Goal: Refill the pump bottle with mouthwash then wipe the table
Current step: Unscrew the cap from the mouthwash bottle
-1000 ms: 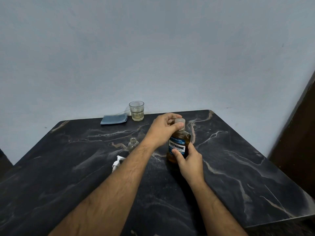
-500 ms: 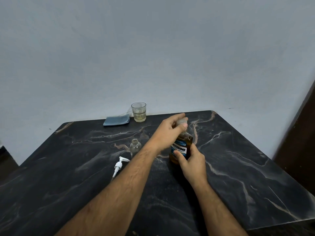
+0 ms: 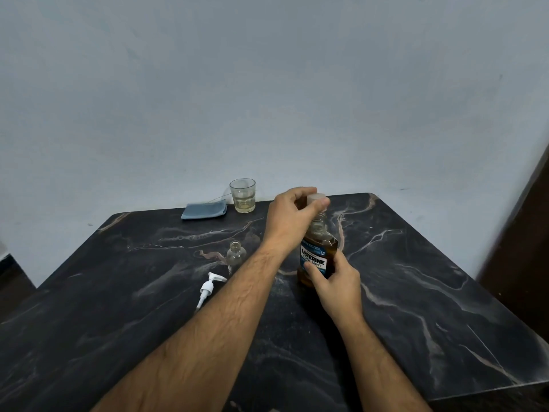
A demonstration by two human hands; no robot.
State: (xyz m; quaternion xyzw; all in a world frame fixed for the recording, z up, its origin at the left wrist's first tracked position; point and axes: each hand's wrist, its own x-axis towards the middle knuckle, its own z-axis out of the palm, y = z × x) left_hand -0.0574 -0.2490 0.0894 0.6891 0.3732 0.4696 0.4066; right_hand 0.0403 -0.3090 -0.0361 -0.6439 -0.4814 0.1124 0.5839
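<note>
Mouthwash bottle (image 3: 317,257): upright on the table, right of centre; amber liquid inside, blue label reading LISTERINE COOL MINT; neck bare and open at the top.
Right hand (image 3: 337,285): clamped around the lower body of the mouthwash bottle from its 5 o'clock side, thumb across the label.
Cap (image 3: 315,199): pale, lifted clear of the neck, directly above it at 12 o'clock.
Left hand (image 3: 289,217): closed on the cap with thumb and fingertips, forearm crossing the table from 7 o'clock.
Pump bottle (image 3: 236,256): small, clear, upright, mouth open; at 9 o'clock from the mouthwash bottle, just beyond the left forearm, apart from both hands.
Pump head (image 3: 209,287): white, lying on its side at 7 o'clock from the pump bottle, tube pointing toward the near edge.
Glass (image 3: 242,195): at the far edge by the wall, 11 o'clock from the mouthwash bottle; a little pale liquid in the bottom.
Cloth (image 3: 204,210): blue-grey, folded flat, just beside the glass at its 9 o'clock.
Table (image 3: 430,307): dark marble pattern with pale veins.
</note>
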